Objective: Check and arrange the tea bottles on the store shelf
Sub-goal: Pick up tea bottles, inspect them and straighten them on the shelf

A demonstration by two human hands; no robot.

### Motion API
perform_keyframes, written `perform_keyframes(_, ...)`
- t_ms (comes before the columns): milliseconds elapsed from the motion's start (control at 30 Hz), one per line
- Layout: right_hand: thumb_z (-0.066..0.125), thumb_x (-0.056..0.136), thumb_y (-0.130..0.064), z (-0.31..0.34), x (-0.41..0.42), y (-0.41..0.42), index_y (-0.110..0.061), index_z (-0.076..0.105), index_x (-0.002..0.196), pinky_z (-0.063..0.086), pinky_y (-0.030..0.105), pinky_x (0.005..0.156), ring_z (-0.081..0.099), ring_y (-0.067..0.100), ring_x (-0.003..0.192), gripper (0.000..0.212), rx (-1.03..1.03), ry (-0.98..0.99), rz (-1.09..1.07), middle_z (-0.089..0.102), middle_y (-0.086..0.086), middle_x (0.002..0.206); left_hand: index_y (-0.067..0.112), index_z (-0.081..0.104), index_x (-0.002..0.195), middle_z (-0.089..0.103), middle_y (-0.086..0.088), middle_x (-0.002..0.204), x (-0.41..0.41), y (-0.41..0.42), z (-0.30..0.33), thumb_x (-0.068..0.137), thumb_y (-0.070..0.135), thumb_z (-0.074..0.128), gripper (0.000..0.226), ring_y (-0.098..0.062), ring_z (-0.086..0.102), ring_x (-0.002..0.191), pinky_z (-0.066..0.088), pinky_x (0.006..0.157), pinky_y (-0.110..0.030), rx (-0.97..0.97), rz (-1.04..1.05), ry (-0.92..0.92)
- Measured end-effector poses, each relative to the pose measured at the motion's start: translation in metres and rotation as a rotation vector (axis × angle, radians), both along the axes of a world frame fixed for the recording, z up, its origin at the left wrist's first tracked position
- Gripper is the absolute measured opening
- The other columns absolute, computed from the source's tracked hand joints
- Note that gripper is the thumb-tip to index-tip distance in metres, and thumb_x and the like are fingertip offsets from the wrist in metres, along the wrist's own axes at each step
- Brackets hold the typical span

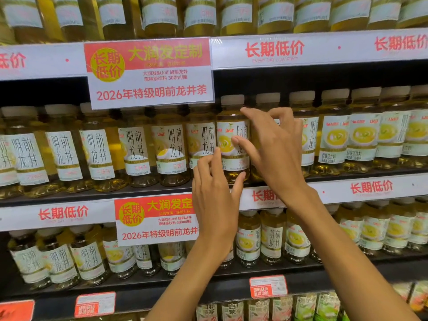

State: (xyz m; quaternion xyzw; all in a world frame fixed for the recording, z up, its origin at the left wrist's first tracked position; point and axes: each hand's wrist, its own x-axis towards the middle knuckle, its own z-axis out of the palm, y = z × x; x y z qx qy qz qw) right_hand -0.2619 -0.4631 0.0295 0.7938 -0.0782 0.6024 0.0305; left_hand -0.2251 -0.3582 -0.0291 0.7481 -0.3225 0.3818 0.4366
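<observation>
Tea bottles [171,147] stand shoulder to shoulder along my middle shelf [97,195], leaving my hands no gap to slip between them, only a dark strip above their caps, which the hanging price sign [150,72] covers on the left, and the open aisle in front.

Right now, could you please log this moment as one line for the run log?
step: turning bottle | left hand: fingers on bottle base | right hand: fingers on its label | place: middle shelf | bottle: upright
</observation>
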Motion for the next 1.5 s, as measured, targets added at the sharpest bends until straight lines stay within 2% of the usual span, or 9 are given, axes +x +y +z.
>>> perform_keyframes(200,0.06,0.089,-0.041,0.004,-0.006,-0.012,-0.014,0.054,0.132,0.035,0.035,0.086,0.04,0.023,0.112,0.051,-0.046,-0.052,-0.002,0.059,0.004,0.129,0.005,0.052,0.131,0.059,-0.012,0.116,-0.002,0.002,0.003,0.081,0.03,0.074,0.059,-0.027,0.058,0.108,0.049,0.084,-0.035,0.037,0.063,-0.036)
perform_keyframes(333,0.048,0.093,-0.052,0.013,-0.01,-0.028,-0.006,0.05,0.13,0.035,0.04,0.096,0.029,0.025,0.12,0.059,0.04,-0.146,-0.214,0.055,0.016,0.126,0.006,0.055,0.127,0.061,-0.011,0.114,-0.008,0.0,0.007,0.081,0.026,0.074,0.053,-0.026,0.059,0.106,0.048,0.084,-0.033,-0.003,0.034,-0.089)
perform_keyframes(500,0.052,0.09,-0.055,0.013,-0.006,-0.033,0.0,0.053,0.115,0.028,0.042,0.105,0.043,0.038,0.119,0.06,-0.039,-0.017,-0.225,0.059,0.022,0.111,0.007,0.055,0.126,0.059,-0.011,0.115,-0.012,-0.005,0.007,0.086,0.023,0.069,0.045,-0.025,0.058,0.105,0.049,0.086,-0.035,0.036,-0.018,-0.106)
perform_keyframes(700,0.057,0.089,-0.047,0.008,-0.013,-0.025,-0.001,0.043,0.136,0.03,0.037,0.102,0.04,0.033,0.127,0.067,0.01,-0.019,-0.135,0.056,0.018,0.125,0.008,0.056,0.125,0.059,-0.01,0.115,-0.012,-0.007,0.002,0.086,0.02,0.068,0.043,-0.024,0.057,0.105,0.05,0.085,-0.034,0.048,-0.039,-0.107)
perform_keyframes(833,0.066,0.087,-0.035,-0.001,-0.023,-0.014,-0.006,0.034,0.143,0.037,0.032,0.1,0.039,0.023,0.124,0.07,0.138,-0.118,0.12,0.047,0.014,0.133,0.008,0.057,0.124,0.059,-0.008,0.114,-0.012,-0.006,-0.003,0.083,0.019,0.072,0.044,-0.023,0.057,0.104,0.049,0.085,-0.032,0.035,-0.096,-0.115)
perform_keyframes(967,0.069,0.086,-0.022,-0.01,-0.032,-0.002,-0.009,0.02,0.147,0.033,0.019,0.108,0.033,0.002,0.132,0.079,0.38,-0.078,0.537,0.032,-0.01,0.141,0.01,0.054,0.129,0.058,-0.006,0.116,-0.012,-0.003,-0.007,0.083,0.025,0.071,0.051,-0.019,0.052,0.108,0.037,0.09,-0.025,0.04,-0.14,-0.069)
perform_keyframes(1133,0.071,0.084,-0.02,-0.012,-0.045,0.016,-0.009,0.035,0.138,0.042,0.025,0.101,0.045,0.011,0.122,0.066,0.36,-0.043,0.588,0.043,-0.001,0.13,0.011,0.045,0.135,0.054,-0.004,0.124,-0.019,0.001,-0.006,0.079,0.037,0.066,0.065,-0.017,0.046,0.115,0.037,0.095,-0.028,0.111,-0.279,0.009)
perform_keyframes(1267,0.071,0.084,-0.019,-0.007,-0.06,0.032,-0.019,0.04,0.132,0.048,0.017,0.089,0.055,0.005,0.113,0.057,0.491,-0.033,0.822,0.052,-0.007,0.122,0.021,0.032,0.139,0.052,0.004,0.13,-0.031,0.011,0.0,0.071,0.044,0.065,0.079,-0.008,0.052,0.118,0.05,0.094,-0.029,0.019,-0.639,0.264)
perform_keyframes(1500,0.065,0.082,-0.038,-0.003,-0.069,0.035,-0.022,0.059,0.115,0.056,0.026,0.074,0.069,0.018,0.099,0.037,0.996,0.063,1.16,0.071,0.002,0.106,0.028,0.057,0.11,0.071,0.015,0.1,-0.039,0.043,0.011,0.072,0.028,0.08,0.045,0.0,0.067,0.091,0.052,0.072,-0.014,-0.003,-0.923,0.571)
